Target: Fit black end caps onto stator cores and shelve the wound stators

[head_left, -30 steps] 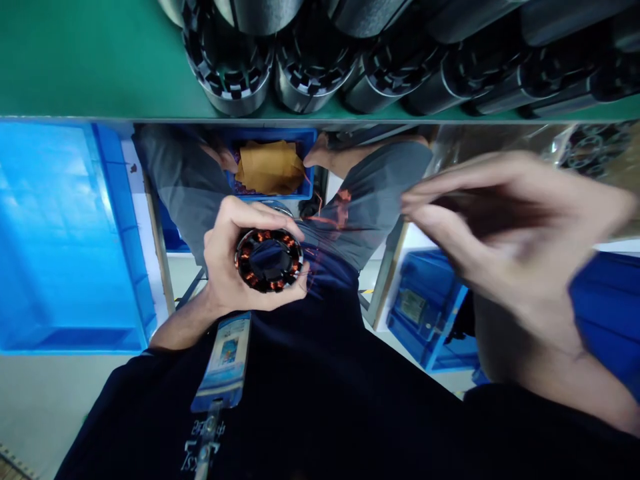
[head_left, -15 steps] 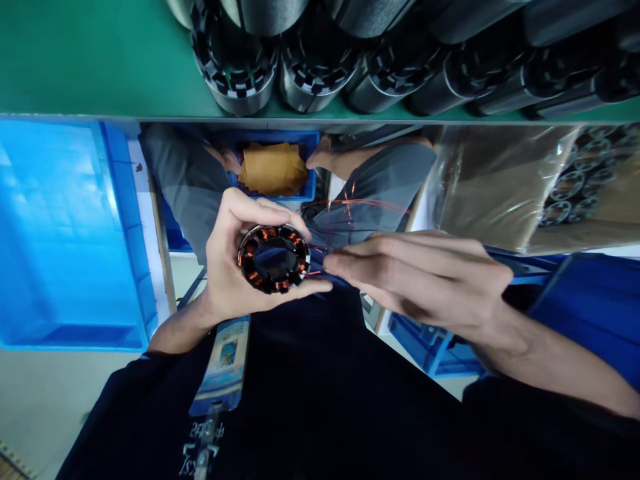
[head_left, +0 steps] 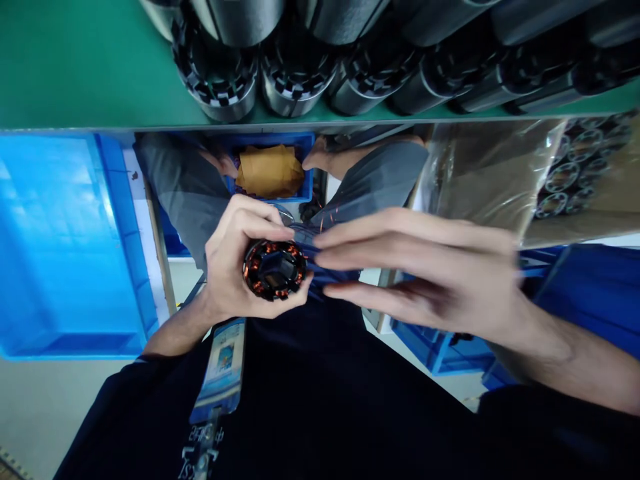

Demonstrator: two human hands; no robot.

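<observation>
My left hand (head_left: pixel 230 267) is wrapped round a ring-shaped motor stator (head_left: pixel 276 270), whose open end with copper windings and a dark rim faces the camera. Just right of the stator is my right hand (head_left: pixel 425 267), its fingers spread and pointing left, slightly blurred by motion. Between the thumb and fingers of that hand I see no object. Thin reddish wires (head_left: pixel 327 217) show faintly above its fingertips, and dark blurred strands lie between the two hands.
Metal cylinders (head_left: pixel 295 80) with toothed black ends line the green bench (head_left: pixel 90 67) ahead. A blue bin (head_left: pixel 60 240) stands left. Between my legs a smaller blue bin holds yellow paper (head_left: pixel 270 171). At right, plastic film (head_left: pixel 490 173) lies beside metal rings (head_left: pixel 563 177).
My right hand has let go of the wires near the stator and spread its fingers. My left fingers have closed further round the stator. The view has shifted slightly.
</observation>
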